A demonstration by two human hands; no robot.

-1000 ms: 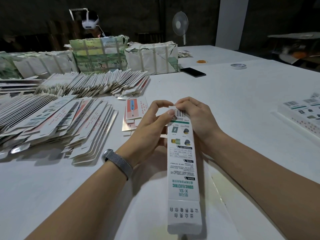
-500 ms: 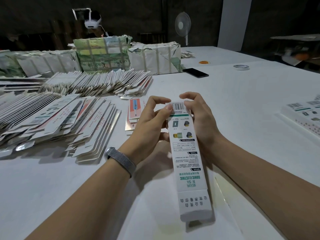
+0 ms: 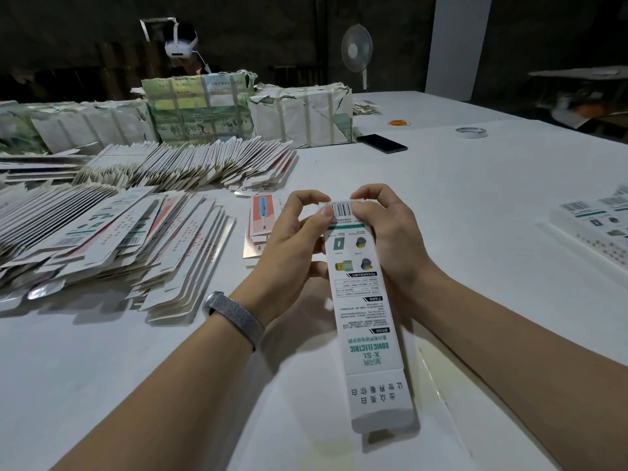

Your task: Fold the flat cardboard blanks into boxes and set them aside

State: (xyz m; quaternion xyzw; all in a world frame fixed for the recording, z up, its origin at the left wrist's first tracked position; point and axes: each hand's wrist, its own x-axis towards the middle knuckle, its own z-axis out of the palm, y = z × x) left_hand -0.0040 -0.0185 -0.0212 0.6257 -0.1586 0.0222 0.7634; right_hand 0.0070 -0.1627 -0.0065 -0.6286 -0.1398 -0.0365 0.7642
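A long white box (image 3: 365, 314) with green lettering is held lengthwise above the table, its far end with the barcode between both hands. My left hand (image 3: 292, 246) grips the box's left side, thumb on the barcode end, fingers curled over the top. My right hand (image 3: 390, 239) grips the right side, its fingertips pinching the end flap. The near end flap hangs open toward me. Fanned rows of flat blanks (image 3: 112, 239) lie to the left, more (image 3: 190, 164) behind them.
Wrapped bundles (image 3: 200, 110) stand at the back with a person wearing a headset behind. A black phone (image 3: 382, 143), a tape roll (image 3: 471, 131) and a fan (image 3: 356, 51) are further off. Finished boxes (image 3: 594, 229) lie at the right edge. A few blanks (image 3: 260, 226) lie by my left hand.
The box has lifted and swung slightly, its near end moving right and toward me. Both hands shifted up at the barcode end, and the end flap is folded down more.
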